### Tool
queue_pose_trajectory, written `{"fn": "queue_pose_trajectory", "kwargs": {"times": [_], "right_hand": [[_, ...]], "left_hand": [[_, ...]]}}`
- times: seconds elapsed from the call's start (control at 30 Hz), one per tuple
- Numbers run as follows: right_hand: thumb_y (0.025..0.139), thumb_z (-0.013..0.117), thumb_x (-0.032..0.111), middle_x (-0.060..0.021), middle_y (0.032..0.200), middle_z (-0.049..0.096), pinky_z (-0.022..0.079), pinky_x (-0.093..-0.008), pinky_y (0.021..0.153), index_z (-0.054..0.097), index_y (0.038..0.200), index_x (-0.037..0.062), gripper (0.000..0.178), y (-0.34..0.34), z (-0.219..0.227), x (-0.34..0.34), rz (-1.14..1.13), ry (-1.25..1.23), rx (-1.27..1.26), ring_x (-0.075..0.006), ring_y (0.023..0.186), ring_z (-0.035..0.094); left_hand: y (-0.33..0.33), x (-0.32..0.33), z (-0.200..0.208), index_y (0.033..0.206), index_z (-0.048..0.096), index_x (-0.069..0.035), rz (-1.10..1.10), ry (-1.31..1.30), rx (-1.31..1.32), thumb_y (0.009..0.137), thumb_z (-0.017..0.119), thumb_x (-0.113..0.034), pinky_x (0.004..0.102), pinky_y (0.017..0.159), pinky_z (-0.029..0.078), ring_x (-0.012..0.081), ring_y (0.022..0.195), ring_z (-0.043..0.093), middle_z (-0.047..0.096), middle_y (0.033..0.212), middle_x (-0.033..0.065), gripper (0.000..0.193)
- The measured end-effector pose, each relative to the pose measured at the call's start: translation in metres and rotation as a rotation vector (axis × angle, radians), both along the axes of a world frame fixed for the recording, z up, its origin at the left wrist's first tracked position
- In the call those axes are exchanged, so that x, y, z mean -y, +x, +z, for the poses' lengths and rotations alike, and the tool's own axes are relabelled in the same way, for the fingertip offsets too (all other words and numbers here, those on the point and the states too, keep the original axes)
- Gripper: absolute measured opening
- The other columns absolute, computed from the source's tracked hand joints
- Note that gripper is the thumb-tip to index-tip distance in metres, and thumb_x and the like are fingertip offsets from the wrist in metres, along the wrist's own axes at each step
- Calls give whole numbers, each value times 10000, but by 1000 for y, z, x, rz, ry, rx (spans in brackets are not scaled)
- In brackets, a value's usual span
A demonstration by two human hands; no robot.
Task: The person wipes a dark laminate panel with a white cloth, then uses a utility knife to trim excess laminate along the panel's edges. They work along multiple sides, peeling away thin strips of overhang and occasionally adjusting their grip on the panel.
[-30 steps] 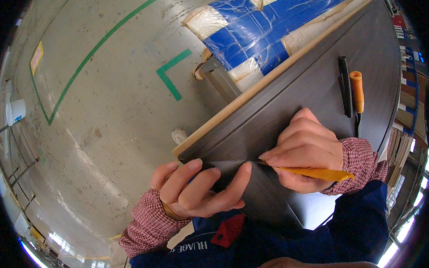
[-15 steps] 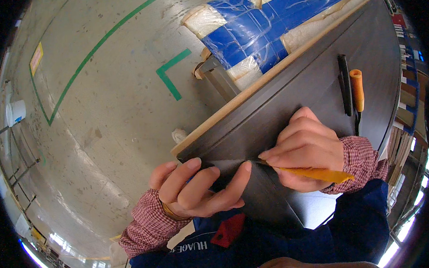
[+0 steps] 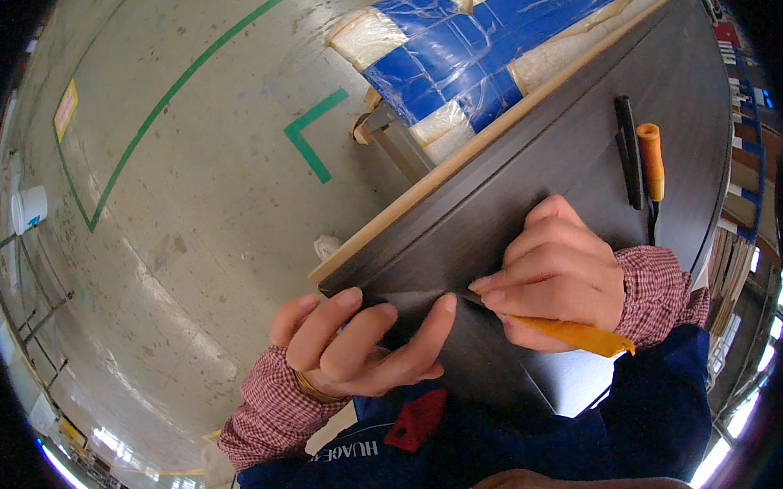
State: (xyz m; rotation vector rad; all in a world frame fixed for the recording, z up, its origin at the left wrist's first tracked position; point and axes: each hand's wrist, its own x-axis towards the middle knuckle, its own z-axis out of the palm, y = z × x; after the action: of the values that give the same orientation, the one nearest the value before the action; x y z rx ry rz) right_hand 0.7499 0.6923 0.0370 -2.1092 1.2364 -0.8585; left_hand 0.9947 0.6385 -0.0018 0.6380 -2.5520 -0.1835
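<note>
A dark wood-grain panel [image 3: 494, 196] with a pale bare edge lies in front of me, a groove running along its border. At its near corner my left hand [image 3: 361, 346] has its fingers bent and apart, with the index fingertip on the surface beside a seam. Close by, my right hand [image 3: 559, 276] pinches a slim tool with a yellow, strip-like handle [image 3: 579, 333]. Its handle sticks out below my fingers, toward my right wrist. The tool's tip is at the seam near my left index finger, too small to make out clearly.
On the panel's right lie a black pen-like tool [image 3: 629, 151] and an orange-handled tool [image 3: 651, 163] with a dark shaft. Beyond the pale edge is a padded support [image 3: 453, 58] wrapped in blue and clear plastic. Green tape [image 3: 304, 139] marks the grey floor at left.
The yellow handle has tilted, its free end dropping slightly and shifting left. My right hand has moved very slightly left; my left hand keeps nearly the same place.
</note>
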Motion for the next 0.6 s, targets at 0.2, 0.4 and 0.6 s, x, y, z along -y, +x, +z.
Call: {"fn": "queue_pose_trajectory", "kwargs": {"times": [0.2, 0.4, 0.6], "right_hand": [[745, 712, 55, -74, 974, 667, 427, -358, 709, 635, 995, 58, 262, -1, 0, 0, 11, 13, 29, -199, 785, 588], [748, 717, 41, -76, 1001, 673, 430, -349, 717, 632, 1014, 59, 280, -3, 1, 2, 16, 26, 46, -191, 812, 598], [739, 724, 37, -72, 1018, 674, 430, -344, 722, 633, 1017, 62, 294, -3, 3, 1, 21, 46, 25, -187, 813, 601]], "left_hand": [[-1, 0, -1, 1006, 662, -418, 14, -12, -7, 915, 360, -594, 344, 954, 324, 147, 1054, 399, 434, 1018, -20, 361], [-2, -1, -1, 1016, 657, -418, 19, -20, -13, 922, 343, -592, 344, 951, 325, 145, 1056, 395, 434, 1022, -22, 371], [-1, 0, 0, 1015, 656, -417, 10, -18, -1, 921, 339, -601, 342, 942, 331, 144, 1058, 393, 434, 1022, -24, 378]]}}
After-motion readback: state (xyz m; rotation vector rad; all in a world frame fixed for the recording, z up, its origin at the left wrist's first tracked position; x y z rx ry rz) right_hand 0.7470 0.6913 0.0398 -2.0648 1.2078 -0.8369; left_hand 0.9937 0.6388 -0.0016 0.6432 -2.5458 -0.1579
